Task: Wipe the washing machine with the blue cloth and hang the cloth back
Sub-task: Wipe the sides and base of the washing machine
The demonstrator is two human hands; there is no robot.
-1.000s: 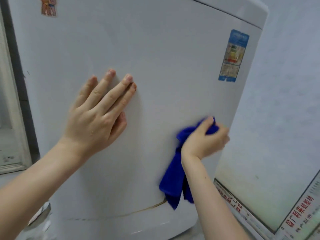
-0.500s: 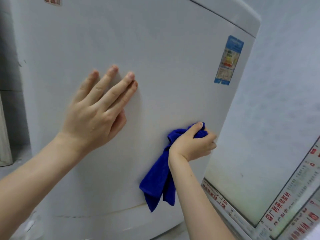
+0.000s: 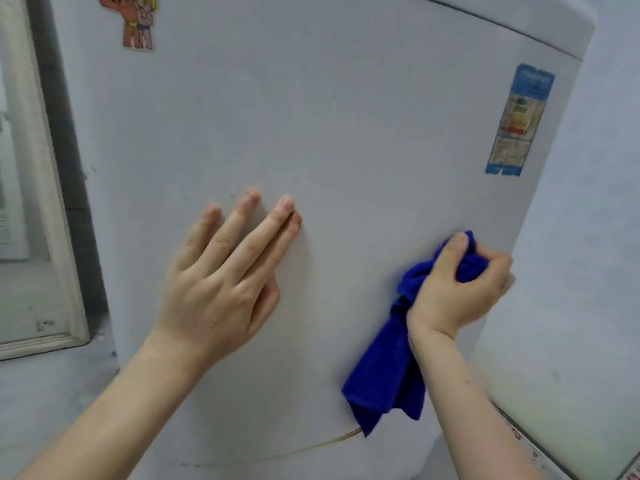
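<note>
Blue terry cloth [image 3: 384, 375] is bunched in the right hand [image 3: 457, 289], whose fingers and thumb curl tightly round its upper part and press that wad against the white side panel of the washing machine [image 3: 346, 116], close to the panel's right edge. The rest of the cloth hangs loose below the wrist, lying against the panel, and its lowest corner reaches a thin brownish line [image 3: 311, 448] that runs across the bottom of the machine.

The left hand [image 3: 225, 282] lies flat on the same panel, near its middle and well apart from the cloth. Its fingers are straight and slightly spread, holding nothing, with the palm and fingertips on the surface (the thumb is tucked under the palm and mostly hidden).

Higher on the machine, near its upper right corner, sits a blue-bordered label [image 3: 519, 119] with coloured bars; its print is too blurred to read. At the machine's top left is a small cartoon sticker [image 3: 138, 19], partly cut off by the frame edge.

Left of the machine stands a pale, worn frame [image 3: 45, 168]. Right of the machine is a light wall [image 3: 588, 237], with the edge of a printed sheet [image 3: 519, 438] low down beside the right forearm.
</note>
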